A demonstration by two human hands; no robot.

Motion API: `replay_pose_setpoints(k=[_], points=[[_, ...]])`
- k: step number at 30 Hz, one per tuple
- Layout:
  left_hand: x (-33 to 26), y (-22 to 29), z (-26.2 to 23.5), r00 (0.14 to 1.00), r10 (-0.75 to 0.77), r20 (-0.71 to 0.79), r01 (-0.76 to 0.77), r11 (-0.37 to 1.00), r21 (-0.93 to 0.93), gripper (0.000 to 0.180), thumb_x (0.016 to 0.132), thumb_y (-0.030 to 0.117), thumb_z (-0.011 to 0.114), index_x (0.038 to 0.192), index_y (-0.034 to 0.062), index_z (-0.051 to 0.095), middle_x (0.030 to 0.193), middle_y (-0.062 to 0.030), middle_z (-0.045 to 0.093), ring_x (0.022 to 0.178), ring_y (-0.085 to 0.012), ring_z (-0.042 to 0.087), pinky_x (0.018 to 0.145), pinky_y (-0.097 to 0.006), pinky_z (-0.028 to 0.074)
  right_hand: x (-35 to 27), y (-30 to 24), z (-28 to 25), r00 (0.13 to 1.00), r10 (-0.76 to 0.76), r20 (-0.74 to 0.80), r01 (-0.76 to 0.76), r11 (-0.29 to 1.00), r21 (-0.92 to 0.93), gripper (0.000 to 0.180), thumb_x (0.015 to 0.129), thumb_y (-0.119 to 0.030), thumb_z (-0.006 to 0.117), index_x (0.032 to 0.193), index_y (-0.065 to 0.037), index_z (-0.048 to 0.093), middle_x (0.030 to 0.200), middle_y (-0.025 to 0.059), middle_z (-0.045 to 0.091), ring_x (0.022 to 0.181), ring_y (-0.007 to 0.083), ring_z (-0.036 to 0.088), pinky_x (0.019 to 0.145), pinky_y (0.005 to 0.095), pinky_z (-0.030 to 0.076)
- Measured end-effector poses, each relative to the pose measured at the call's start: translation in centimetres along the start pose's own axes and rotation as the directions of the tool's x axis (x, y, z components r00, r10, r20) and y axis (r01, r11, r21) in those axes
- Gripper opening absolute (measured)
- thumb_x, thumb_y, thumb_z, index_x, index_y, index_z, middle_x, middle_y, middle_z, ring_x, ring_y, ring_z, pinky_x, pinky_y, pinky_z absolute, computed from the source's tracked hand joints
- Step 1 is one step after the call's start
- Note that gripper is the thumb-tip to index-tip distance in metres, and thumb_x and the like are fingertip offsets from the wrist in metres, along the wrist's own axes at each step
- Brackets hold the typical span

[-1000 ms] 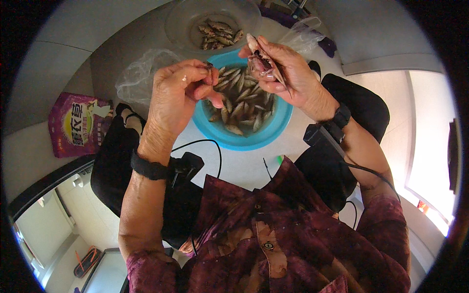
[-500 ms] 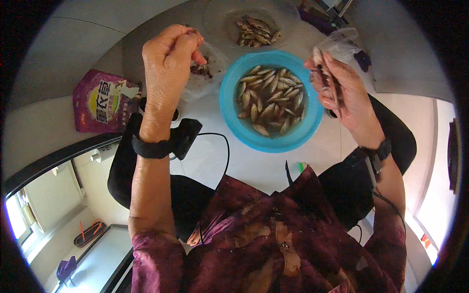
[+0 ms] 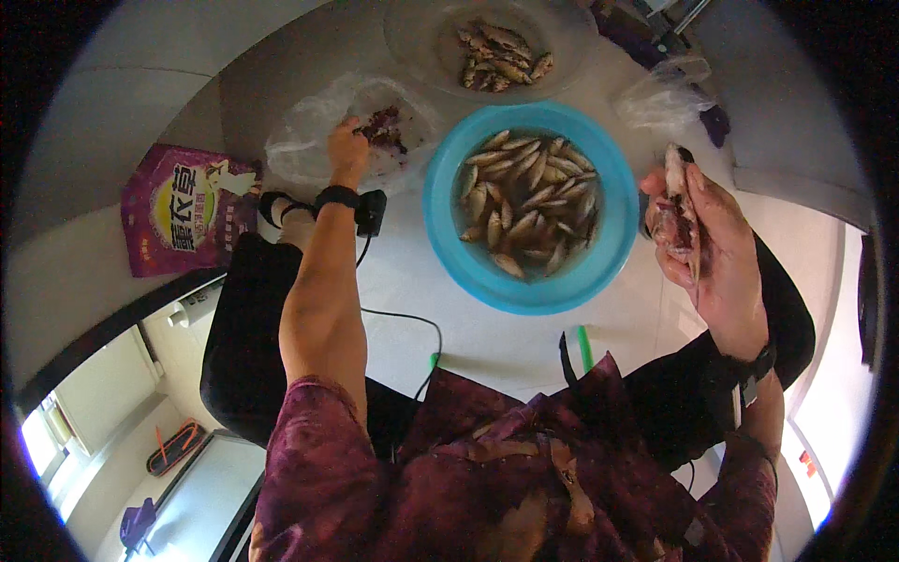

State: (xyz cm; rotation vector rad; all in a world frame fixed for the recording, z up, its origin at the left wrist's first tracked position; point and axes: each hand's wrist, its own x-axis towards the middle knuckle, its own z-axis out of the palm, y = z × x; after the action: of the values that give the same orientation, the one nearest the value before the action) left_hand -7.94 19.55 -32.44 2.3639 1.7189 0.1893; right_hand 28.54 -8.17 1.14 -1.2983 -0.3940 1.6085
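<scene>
In my right hand point(image 3: 726, 248) I grip a small fish point(image 3: 694, 245), its belly split open with dark red flesh showing. It is held upright, to the right of a blue basin point(image 3: 434, 220). Many small whole fish point(image 3: 538, 197) lie in murky water in that basin. My left hand point(image 3: 348, 152) is reached out to the far left, its fingers closed at the edge of a dark red heap of fish guts point(image 3: 386, 128). The heap lies on a clear plastic bag point(image 3: 304, 140). What the left fingertips hold, if anything, is hidden.
Beyond the basin stands a clear bowl point(image 3: 412, 47) with several opened fish point(image 3: 501, 56). A purple printed pouch point(image 3: 154, 211) stands at the left. Another crumpled clear bag point(image 3: 660, 98) lies at the far right. A black cable point(image 3: 412, 317) runs from my left wrist strap.
My left hand has moved away and down to the guts heap on the bag. My right hand, still holding the opened fish, has shifted right and nearer to me.
</scene>
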Motion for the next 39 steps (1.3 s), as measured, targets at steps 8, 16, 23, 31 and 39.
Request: replay_pose_setpoints(k=[8, 16, 23, 31, 39], points=[[-1.6, 2.9, -0.9, 0.951, -0.229, 0.208, 0.247, 0.967, -0.063, 0.028, 0.074, 0.014, 0.056, 0.099, 0.0022, 0.064, 0.096, -0.0225, 0.063, 0.091, -0.042, 0.057, 0.082, -0.045, 0.046, 0.8, 0.8, -0.1, 0.985, -0.042, 0.169, 0.02, 0.991, 0.132, 0.043, 0.096, -0.035, 0.043, 0.114, 0.003, 0.054, 0.071, 0.0024, 0.051, 0.053, 0.0065, 0.041, 0.044, 0.0193, 0.031], [-2.5, 8.6, -5.5, 0.999, 0.034, 0.0, -0.034, 0.996, 0.084, 0.032, 0.077, 0.011, 0.055, 0.106, -0.0012, 0.059, 0.093, -0.0211, 0.065, 0.092, -0.037, 0.061, 0.078, -0.042, 0.049, 0.8, 1.6, -0.2, 0.953, -0.1, 0.287, 0.025, 0.967, 0.255, 0.045, 0.097, -0.033, 0.043, 0.122, 0.004, 0.049, 0.077, 0.004, 0.053, 0.056, 0.0072, 0.043, 0.047, 0.0202, 0.034], [-5.8, 21.0, -19.5, 0.9, 0.199, 0.389, 0.228, 0.544, -0.808, 0.025, 0.082, 0.018, 0.062, 0.094, -0.0039, 0.063, 0.082, -0.01, 0.063, 0.071, -0.0139, 0.062, 0.063, -0.027, 0.051, 0.5, 2.1, -0.1, 0.943, -0.166, 0.288, 0.102, 0.969, 0.225, 0.041, 0.097, -0.029, 0.043, 0.122, 0.003, 0.051, 0.08, 0.0049, 0.054, 0.068, 0.0079, 0.047, 0.052, 0.0201, 0.037], [-14.0, 30.7, -27.6, 0.806, 0.461, 0.371, 0.231, 0.331, -0.915, 0.025, 0.085, 0.022, 0.063, 0.092, -0.0021, 0.063, 0.076, -0.0045, 0.062, 0.065, -0.0116, 0.059, 0.061, -0.025, 0.05, 0.8, 2.9, -0.1, 0.949, -0.187, 0.254, 0.142, 0.972, 0.186, 0.031, 0.095, -0.027, 0.048, 0.114, -0.004, 0.057, 0.084, 0.0004, 0.058, 0.069, 0.0073, 0.052, 0.056, 0.0197, 0.043], [-15.4, 31.2, -27.3, 0.873, 0.354, 0.335, 0.193, 0.38, -0.905, 0.016, 0.084, 0.013, 0.063, 0.087, -0.0032, 0.063, 0.07, -0.004, 0.06, 0.055, -0.0089, 0.056, 0.049, -0.021, 0.046, 0.9, 3.2, 0.5, 0.947, -0.184, 0.263, 0.178, 0.983, 0.047, 0.026, 0.094, -0.024, 0.052, 0.111, -0.006, 0.057, 0.083, -0.0011, 0.058, 0.065, 0.0074, 0.055, 0.055, 0.0205, 0.047]])
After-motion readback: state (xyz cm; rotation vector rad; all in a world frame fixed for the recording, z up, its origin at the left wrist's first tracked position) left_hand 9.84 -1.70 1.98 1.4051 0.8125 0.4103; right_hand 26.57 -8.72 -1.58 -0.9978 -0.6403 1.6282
